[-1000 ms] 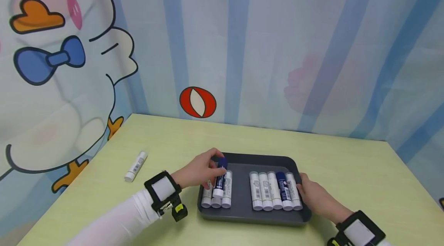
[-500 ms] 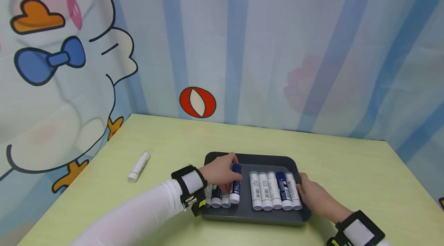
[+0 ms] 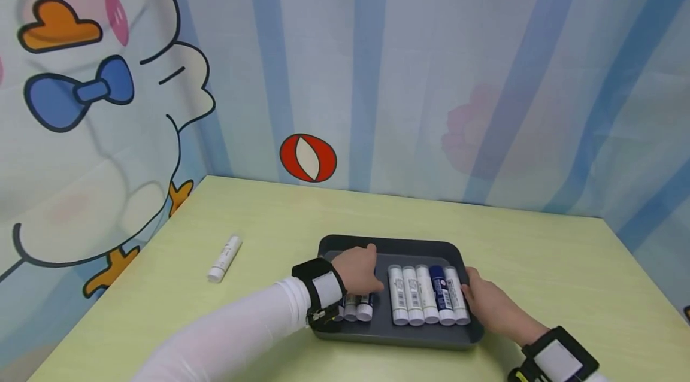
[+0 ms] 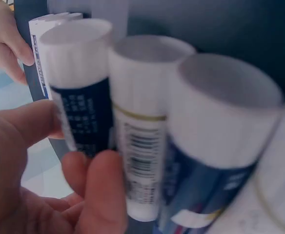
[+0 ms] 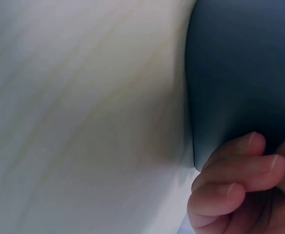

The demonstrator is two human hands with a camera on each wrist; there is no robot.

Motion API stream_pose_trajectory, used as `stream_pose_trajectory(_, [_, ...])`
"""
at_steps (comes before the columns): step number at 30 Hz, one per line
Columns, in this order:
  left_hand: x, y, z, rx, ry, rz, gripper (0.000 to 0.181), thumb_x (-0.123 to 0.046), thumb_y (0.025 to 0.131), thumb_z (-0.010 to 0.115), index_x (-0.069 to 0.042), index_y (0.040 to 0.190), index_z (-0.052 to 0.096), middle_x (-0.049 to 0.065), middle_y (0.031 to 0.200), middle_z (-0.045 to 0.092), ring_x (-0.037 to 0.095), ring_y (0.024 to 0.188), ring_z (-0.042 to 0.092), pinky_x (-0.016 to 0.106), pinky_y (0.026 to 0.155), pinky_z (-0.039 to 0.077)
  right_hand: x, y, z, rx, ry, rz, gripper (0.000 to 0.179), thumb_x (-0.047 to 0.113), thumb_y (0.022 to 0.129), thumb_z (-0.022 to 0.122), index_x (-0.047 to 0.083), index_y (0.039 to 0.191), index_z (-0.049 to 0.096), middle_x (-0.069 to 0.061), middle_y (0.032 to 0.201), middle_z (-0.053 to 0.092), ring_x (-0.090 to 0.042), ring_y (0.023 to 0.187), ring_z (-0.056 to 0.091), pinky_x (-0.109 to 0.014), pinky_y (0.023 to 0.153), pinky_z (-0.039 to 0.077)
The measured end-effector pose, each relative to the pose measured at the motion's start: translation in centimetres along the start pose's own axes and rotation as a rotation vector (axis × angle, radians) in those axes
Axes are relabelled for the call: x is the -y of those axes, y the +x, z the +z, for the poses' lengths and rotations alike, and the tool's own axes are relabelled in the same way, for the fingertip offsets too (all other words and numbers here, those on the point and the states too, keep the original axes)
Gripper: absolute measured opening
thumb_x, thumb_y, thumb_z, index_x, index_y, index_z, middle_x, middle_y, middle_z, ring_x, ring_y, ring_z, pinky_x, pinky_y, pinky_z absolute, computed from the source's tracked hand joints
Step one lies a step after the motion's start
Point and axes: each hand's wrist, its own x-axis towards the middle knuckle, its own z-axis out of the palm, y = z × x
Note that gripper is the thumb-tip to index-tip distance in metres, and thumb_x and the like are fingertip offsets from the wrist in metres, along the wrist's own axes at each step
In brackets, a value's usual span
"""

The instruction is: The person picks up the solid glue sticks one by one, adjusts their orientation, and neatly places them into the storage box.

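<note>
My left hand [image 3: 357, 269] reaches into the left part of a dark grey tray [image 3: 399, 343]. In the left wrist view, its thumb and fingers pinch a dark blue glue stick [image 4: 86, 112] with a white end, at the right end of a row. Beside that one lie a white glue stick [image 4: 141, 146] with a barcode, another dark blue one [image 4: 206, 170] and a further white one, partly hidden from the head view by the hand. My right hand [image 3: 493, 304] grips the tray's right side, thumb at the rim; its curled fingers [image 5: 240, 170] show outside the wall.
In the tray's right half lies a second row, several white glue sticks [image 3: 411, 298] and one dark blue glue stick [image 3: 442, 295]. A loose white glue stick [image 3: 224, 258] is on the yellow table [image 3: 269, 214], left of the tray. A printed curtain [image 3: 409, 70] hangs behind.
My left hand has carried the dark blue glue stick rightward and down beside the left row. The loose white stick has rolled slightly right. My right hand stays on the tray.
</note>
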Motion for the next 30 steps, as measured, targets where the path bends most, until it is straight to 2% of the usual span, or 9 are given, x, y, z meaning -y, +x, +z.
stream_pose_trajectory(4, [-0.6, 0.1, -0.2, 0.006, 0.072, -0.015, 0.065, -0.03, 0.077, 0.066, 0.004, 0.128, 0.041, 0.001, 0.065, 0.054, 0.01, 0.05, 0.05, 0.024, 0.048, 0.039, 0.1, 0.0, 0.0, -0.002, -0.011, 0.009, 0.041, 0.009, 0.094, 0.039, -0.016, 0.123, 0.027, -0.029, 0.1, 0.056, -0.023, 0.084, 0.057, -0.038, 0.067, 0.045])
stream_pose_trajectory(10, [-1.1, 0.7, 0.5, 0.026, 0.179, -0.031, 0.06, -0.031, 0.077, 0.067, 0.001, 0.123, 0.047, 0.003, 0.069, 0.056, 0.011, 0.053, 0.052, 0.024, 0.049, 0.041, 0.1, 0.0, 0.1, -0.007, -0.009, 0.006, 0.04, 0.009, 0.093, 0.039, -0.016, 0.123, 0.029, -0.03, 0.1, 0.056, -0.027, 0.088, 0.058, -0.04, 0.069, 0.046])
stream_pose_trajectory(13, [-1.4, 0.7, 0.4, 0.02, 0.201, -0.038, 0.054, -0.029, 0.077, 0.067, 0.001, 0.118, 0.05, 0.005, 0.072, 0.057, 0.013, 0.055, 0.053, 0.025, 0.05, 0.042, 0.1, 0.1, 0.1, -0.004, -0.007, 0.012, 0.041, 0.009, 0.094, 0.039, -0.016, 0.124, 0.028, -0.029, 0.101, 0.056, -0.025, 0.087, 0.057, -0.039, 0.068, 0.045])
stream_pose_trajectory(20, [-1.6, 0.4, 0.1, -0.02, 0.16, -0.044, 0.042, -0.016, 0.08, 0.06, 0.003, 0.116, 0.049, 0.003, 0.061, 0.051, 0.012, 0.047, 0.049, 0.025, 0.044, 0.039, 0.1, 0.0, 0.0, -0.019, 0.006, -0.008, 0.04, 0.009, 0.093, 0.04, -0.016, 0.123, 0.029, -0.027, 0.098, 0.057, -0.024, 0.084, 0.057, -0.039, 0.068, 0.045])
stream_pose_trajectory(30, [-1.3, 0.2, 0.1, -0.019, 0.131, -0.018, 0.056, -0.028, 0.079, 0.067, 0.004, 0.12, 0.046, 0.002, 0.063, 0.052, 0.011, 0.049, 0.049, 0.024, 0.047, 0.039, 0.0, 0.1, 0.2, -0.025, -0.01, -0.004, 0.04, 0.009, 0.093, 0.041, -0.015, 0.123, 0.03, -0.028, 0.099, 0.057, -0.026, 0.086, 0.058, -0.041, 0.071, 0.046])
